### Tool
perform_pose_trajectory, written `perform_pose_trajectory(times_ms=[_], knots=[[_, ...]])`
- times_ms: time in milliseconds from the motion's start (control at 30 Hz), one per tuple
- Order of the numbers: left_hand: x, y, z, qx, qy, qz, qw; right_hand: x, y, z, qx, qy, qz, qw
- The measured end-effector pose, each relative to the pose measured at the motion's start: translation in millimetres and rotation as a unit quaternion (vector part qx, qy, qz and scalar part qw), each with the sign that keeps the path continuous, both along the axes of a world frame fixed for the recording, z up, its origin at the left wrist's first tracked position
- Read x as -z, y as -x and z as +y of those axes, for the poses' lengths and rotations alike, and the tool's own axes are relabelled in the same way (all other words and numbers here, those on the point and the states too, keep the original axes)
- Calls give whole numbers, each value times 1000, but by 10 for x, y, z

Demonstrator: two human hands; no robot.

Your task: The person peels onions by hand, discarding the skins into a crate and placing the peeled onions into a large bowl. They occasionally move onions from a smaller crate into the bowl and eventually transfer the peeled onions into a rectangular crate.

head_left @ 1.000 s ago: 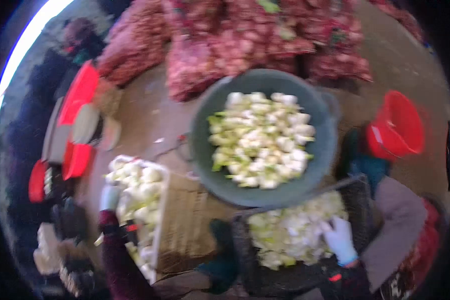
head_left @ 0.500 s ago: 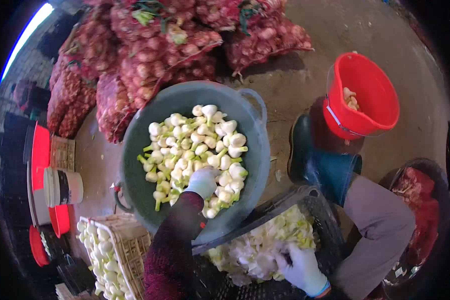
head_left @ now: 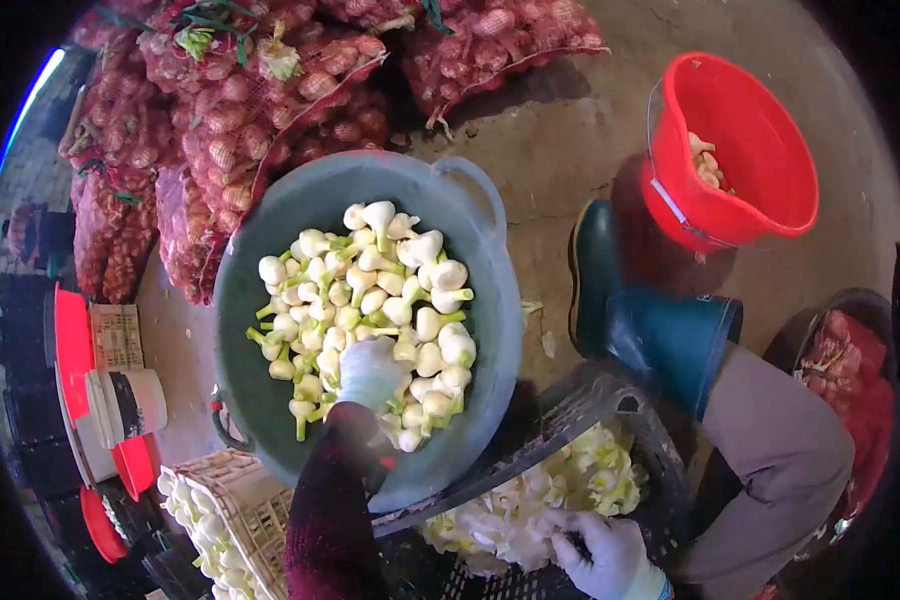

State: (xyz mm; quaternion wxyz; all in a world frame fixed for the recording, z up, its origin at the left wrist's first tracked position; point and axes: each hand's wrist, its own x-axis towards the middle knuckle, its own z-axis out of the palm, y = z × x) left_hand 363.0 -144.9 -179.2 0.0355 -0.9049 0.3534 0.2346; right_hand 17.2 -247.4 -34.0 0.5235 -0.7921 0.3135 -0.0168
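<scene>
My left hand, in a pale glove, reaches down among white garlic bulbs with short green stems. These lie heaped in a round grey-green tub. Its fingers are smeared by motion and partly hidden against the bulbs. Over a black plastic crate, my right hand, also gloved, is held with thumb and fingers curved and a gap between them. Its fingertips overlap the loose whitish garlic skins and leaf pieces in the crate, and no bulb shows in it.
Red net sacks of bulbs stand behind the tub. A red bucket with a few pieces inside is beyond my boot. A pale basket of bulbs sits at the left, and a dark tub with red netting at the right.
The view has shifted slightly. My left hand has moved a little toward me over the bulbs. My right hand stays over the skins in much the same curved pose.
</scene>
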Motion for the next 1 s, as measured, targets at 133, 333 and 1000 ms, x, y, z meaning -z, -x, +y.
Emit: perform_pose_trajectory(times_ms=[133, 333, 1000], knots=[[100, 89, 23, -7, 96, 8, 995, 26, -30, 55, -9, 25, -29, 999], [-6, -47, 20, -30, 15, 68, 997, 61, 51, 173, -20, 50, 1, 999], [-1747, 2999, 1000, -476, 561, 462, 495, 10, 347, 619, -185, 103, -111, 971]])
